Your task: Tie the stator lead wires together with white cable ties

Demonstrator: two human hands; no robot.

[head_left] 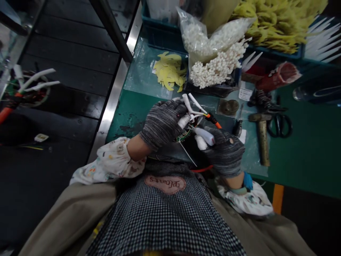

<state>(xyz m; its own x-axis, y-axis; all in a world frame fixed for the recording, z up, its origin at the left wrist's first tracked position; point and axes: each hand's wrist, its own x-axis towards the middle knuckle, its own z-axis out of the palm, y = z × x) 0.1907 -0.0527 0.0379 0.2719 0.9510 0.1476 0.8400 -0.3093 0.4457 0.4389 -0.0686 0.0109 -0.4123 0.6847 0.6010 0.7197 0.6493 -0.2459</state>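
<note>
Both hands wear grey striped knit gloves. My left hand closes on the far left side of a motor stator, near its white sleeved wires; its fingertips are partly hidden. The stator shows a green and coppery rim low in front of me, mostly covered by my hands. An orange cable with black wrapping runs off to the right from the wires. My right hand is wrapped round a tool with a whitish handle, whose tip points at the wires. A thin white tie sticks out towards me.
Beyond my hands lie yellow cut pieces and a bag of short white tubes. On the right are a hammer, black-handled scissors and a red roll. Another wired stator stands on the left conveyor.
</note>
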